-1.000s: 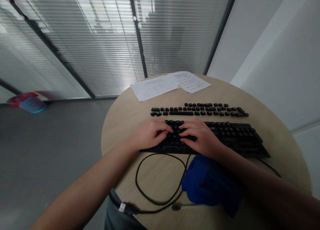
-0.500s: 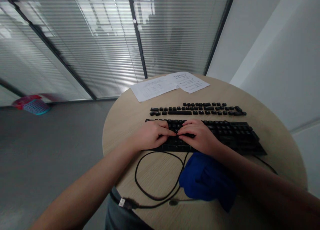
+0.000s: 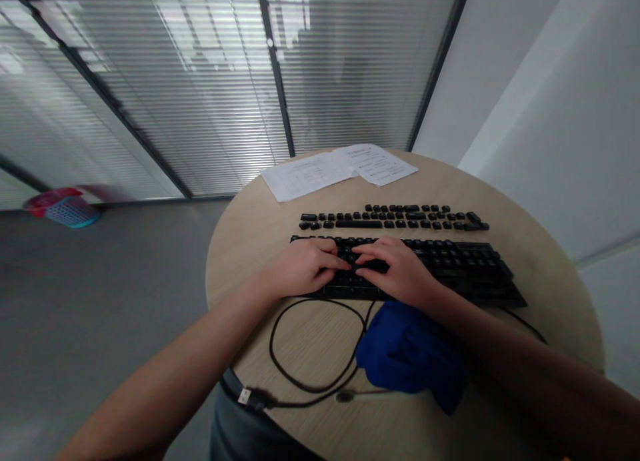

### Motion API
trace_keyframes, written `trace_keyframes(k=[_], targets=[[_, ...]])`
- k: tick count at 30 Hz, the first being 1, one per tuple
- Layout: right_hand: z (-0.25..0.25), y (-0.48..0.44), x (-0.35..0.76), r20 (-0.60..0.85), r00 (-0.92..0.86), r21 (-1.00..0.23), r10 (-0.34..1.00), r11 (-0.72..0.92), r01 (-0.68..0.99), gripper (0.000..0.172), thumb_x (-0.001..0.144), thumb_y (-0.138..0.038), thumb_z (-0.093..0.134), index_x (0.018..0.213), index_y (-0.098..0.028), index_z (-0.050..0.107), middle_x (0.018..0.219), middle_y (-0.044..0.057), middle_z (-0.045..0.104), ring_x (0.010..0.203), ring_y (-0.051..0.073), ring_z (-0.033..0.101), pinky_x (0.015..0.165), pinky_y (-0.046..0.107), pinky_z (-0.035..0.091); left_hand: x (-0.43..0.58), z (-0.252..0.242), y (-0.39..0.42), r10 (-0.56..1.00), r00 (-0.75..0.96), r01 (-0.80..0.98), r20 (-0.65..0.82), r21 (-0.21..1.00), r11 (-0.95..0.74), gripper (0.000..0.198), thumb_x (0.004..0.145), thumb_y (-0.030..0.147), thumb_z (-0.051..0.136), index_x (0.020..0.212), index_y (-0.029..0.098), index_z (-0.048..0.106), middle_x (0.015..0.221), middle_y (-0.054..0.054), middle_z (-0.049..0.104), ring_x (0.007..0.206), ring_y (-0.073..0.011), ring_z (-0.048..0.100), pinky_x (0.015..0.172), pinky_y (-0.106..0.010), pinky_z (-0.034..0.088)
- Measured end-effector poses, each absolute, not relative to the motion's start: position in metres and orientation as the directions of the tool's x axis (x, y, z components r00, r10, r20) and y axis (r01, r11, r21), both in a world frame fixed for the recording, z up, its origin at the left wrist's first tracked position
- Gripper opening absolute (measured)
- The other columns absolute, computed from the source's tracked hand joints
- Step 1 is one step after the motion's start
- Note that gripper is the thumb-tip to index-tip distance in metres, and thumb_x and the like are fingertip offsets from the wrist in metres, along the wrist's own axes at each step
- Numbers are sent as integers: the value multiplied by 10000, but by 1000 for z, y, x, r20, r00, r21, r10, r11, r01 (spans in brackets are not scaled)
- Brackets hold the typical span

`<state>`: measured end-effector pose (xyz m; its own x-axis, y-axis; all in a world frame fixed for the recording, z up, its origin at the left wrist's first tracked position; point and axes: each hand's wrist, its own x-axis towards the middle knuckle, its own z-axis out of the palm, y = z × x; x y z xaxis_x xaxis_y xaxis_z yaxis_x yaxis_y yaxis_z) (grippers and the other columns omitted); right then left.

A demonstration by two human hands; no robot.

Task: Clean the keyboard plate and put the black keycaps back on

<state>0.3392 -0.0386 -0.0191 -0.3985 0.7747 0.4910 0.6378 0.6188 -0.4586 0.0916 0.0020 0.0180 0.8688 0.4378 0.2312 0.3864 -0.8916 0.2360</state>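
A black keyboard point(image 3: 470, 267) lies across the round table, with part of its key area bare or dark under my hands. My left hand point(image 3: 307, 267) rests on its left part, index finger stretched onto the keys and the other fingers bent. Just to its right, my right hand point(image 3: 400, 267) is over the keyboard with thumb and index finger apart; nothing shows between them. Behind the keyboard lie rows of loose black keycaps point(image 3: 410, 215), among them a long spacebar point(image 3: 359, 224). The palm sides of both hands are hidden.
A blue cloth point(image 3: 410, 347) lies beneath my right forearm, beside a thin tool with a dark brush-like end point(image 3: 345, 396). A looped black cable point(image 3: 273, 344) with a USB plug point(image 3: 244, 396) lies in front. Printed papers point(image 3: 310, 174) are at the back; a basket point(image 3: 73, 211) stands on the floor.
My right thumb and index finger have spread apart, the index moving up over the keys. My left hand stays nearly in place. The whole view has shifted slightly.
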Motion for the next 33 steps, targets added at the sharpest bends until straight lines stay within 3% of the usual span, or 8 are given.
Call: trace_keyframes(k=[9, 19, 27, 33], targets=[[-19, -42, 337, 508, -420, -409, 752, 640, 651, 469, 860, -168, 717, 1318, -245, 652, 1008, 38, 783, 961, 245, 663, 922, 434, 474, 90, 19, 2, 406, 877, 349, 258, 237, -906, 343, 902, 125, 542, 1139, 236, 764, 947, -52, 668, 810, -166, 641, 712, -285, 502], [-19, -44, 337, 509, -432, -354, 745, 638, 684, 504, 878, -182, 687, 1374, -246, 627, 1034, 46, 785, 1029, 269, 640, 959, 465, 464, 91, 13, 4, 387, 883, 346, 265, 188, -919, 426, 907, 110, 529, 1262, 258, 713, 977, -54, 647, 859, -173, 632, 748, -292, 514], [-18, -41, 341, 592, -378, -418, 711, 673, 610, 471, 896, -120, 584, 1347, -244, 636, 1015, 39, 772, 1007, 248, 665, 953, 441, 503, 91, 15, 3, 408, 875, 356, 261, 225, -907, 415, 919, 115, 521, 1257, 255, 716, 995, -56, 656, 891, -182, 643, 766, -307, 527], [-19, -40, 340, 566, -399, -432, 721, 672, 601, 486, 862, -88, 607, 1321, -241, 652, 1010, 36, 777, 1006, 243, 658, 924, 422, 504, 92, 16, 3, 418, 874, 358, 248, 252, -899, 424, 928, 108, 507, 1277, 249, 704, 1031, -62, 659, 920, -186, 646, 805, -319, 531]])
